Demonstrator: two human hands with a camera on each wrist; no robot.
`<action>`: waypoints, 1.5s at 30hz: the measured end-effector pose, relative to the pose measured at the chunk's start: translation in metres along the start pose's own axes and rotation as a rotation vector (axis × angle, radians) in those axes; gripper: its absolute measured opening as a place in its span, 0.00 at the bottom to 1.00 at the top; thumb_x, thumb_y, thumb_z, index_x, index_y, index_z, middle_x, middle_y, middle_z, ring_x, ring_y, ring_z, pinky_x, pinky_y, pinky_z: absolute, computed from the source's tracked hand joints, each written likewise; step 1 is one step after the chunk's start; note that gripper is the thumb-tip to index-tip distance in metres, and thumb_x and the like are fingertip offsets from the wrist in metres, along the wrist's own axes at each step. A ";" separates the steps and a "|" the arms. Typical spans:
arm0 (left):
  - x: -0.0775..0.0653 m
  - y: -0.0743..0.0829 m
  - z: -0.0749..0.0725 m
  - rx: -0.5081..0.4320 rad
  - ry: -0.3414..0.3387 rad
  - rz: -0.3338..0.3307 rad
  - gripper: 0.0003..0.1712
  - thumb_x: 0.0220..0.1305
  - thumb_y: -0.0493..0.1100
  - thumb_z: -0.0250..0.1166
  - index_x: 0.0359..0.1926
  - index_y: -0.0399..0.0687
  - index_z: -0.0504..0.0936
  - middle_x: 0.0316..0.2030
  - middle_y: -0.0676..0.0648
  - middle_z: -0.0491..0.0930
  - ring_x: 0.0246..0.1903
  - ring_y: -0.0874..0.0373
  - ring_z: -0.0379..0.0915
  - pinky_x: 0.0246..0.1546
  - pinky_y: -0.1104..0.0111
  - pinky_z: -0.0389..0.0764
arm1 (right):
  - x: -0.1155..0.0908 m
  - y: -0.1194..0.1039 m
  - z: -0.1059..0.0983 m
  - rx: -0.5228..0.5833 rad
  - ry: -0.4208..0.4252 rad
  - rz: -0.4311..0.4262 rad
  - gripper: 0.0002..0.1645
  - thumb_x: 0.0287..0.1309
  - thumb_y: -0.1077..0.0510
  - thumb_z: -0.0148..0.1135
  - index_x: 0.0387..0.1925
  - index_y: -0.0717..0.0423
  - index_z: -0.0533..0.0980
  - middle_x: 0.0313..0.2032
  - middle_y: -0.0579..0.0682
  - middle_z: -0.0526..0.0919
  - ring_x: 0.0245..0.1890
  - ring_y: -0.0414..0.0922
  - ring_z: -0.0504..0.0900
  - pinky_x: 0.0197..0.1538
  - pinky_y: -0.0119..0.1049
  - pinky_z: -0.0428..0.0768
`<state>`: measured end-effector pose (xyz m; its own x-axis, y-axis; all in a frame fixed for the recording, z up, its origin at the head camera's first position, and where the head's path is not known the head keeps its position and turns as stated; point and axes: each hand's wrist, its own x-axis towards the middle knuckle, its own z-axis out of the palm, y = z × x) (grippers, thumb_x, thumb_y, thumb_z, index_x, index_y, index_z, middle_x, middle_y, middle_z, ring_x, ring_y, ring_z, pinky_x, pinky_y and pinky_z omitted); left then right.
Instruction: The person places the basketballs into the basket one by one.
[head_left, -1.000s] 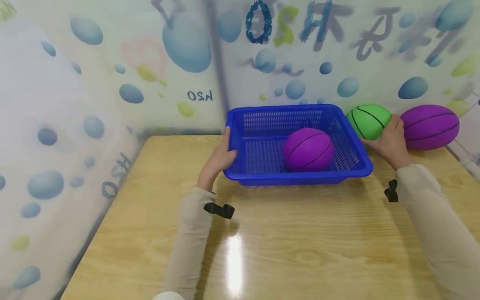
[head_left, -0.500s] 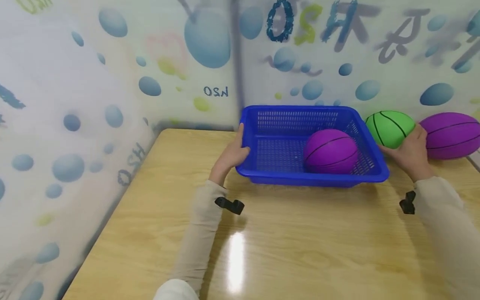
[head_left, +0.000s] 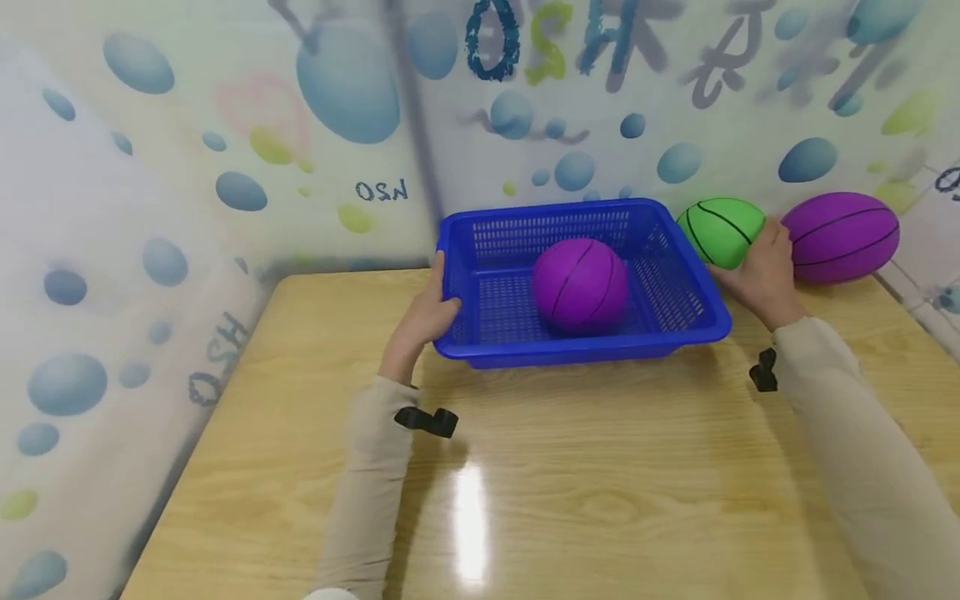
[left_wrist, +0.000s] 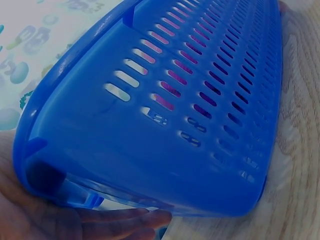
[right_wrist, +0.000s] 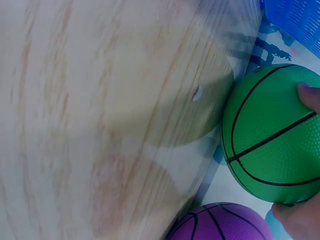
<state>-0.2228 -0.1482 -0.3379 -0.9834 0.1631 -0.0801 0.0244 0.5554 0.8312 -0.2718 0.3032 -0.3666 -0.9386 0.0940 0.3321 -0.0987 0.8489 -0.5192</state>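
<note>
A blue slotted plastic basket (head_left: 592, 348) sits against the wall at the back of the table, and a purple ball with black lines (head_left: 580, 285) lies inside near its middle. My left hand (head_left: 420, 323) holds the basket's left end, thumb over the rim and the other fingers along the outside. In the left wrist view, those fingers (left_wrist: 120, 222) reach under the end wall. My right hand (head_left: 765, 275) grips a green ball (head_left: 720, 232) just right of the basket. Thumb and a finger press its opposite sides in the right wrist view.
A second purple ball (head_left: 842, 237) rests right of the green one, by the wall. The wooden table (head_left: 600, 467) extends toward me. A printed wall (head_left: 315, 217) with blue dots bounds it at the back and left.
The purple ball inside the basket has rolled left, from the right end toward the middle. The head view has swung right and back. Both hands keep their holds.
</note>
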 end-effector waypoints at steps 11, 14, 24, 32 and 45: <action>-0.004 0.000 -0.003 -0.006 0.010 0.012 0.45 0.62 0.34 0.47 0.73 0.48 0.30 0.68 0.33 0.48 0.61 0.39 0.56 0.59 0.51 0.60 | 0.003 -0.017 -0.038 0.123 0.162 0.002 0.57 0.45 0.53 0.71 0.68 0.65 0.46 0.60 0.68 0.54 0.59 0.62 0.57 0.60 0.58 0.56; -0.002 0.001 0.000 -0.020 0.010 0.018 0.45 0.62 0.34 0.47 0.73 0.48 0.31 0.68 0.33 0.48 0.61 0.39 0.57 0.59 0.51 0.61 | 0.004 -0.032 -0.061 0.169 0.209 0.018 0.57 0.45 0.52 0.70 0.69 0.58 0.46 0.63 0.63 0.54 0.62 0.57 0.56 0.63 0.53 0.54; -0.002 0.002 0.000 -0.016 0.020 0.017 0.45 0.62 0.34 0.47 0.73 0.47 0.31 0.69 0.35 0.46 0.65 0.42 0.50 0.62 0.54 0.56 | 0.000 -0.085 -0.062 0.210 0.037 -0.153 0.57 0.44 0.52 0.72 0.70 0.58 0.49 0.63 0.63 0.57 0.60 0.62 0.60 0.55 0.64 0.60; 0.000 0.002 0.004 -0.039 0.014 0.010 0.44 0.63 0.34 0.46 0.73 0.49 0.31 0.70 0.37 0.45 0.65 0.43 0.50 0.61 0.53 0.56 | -0.002 -0.097 -0.048 0.198 -0.030 -0.169 0.58 0.45 0.50 0.71 0.70 0.60 0.46 0.63 0.66 0.56 0.59 0.65 0.60 0.51 0.67 0.62; 0.001 0.002 0.004 -0.031 0.021 -0.011 0.44 0.63 0.35 0.47 0.73 0.51 0.32 0.69 0.36 0.47 0.64 0.42 0.51 0.61 0.52 0.57 | 0.010 -0.142 -0.040 0.237 -0.091 -0.219 0.60 0.43 0.47 0.72 0.70 0.58 0.48 0.63 0.63 0.58 0.60 0.61 0.61 0.54 0.63 0.63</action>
<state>-0.2226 -0.1439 -0.3385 -0.9870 0.1402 -0.0782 0.0083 0.5313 0.8472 -0.2537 0.2045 -0.2576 -0.9112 -0.1334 0.3897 -0.3655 0.6979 -0.6159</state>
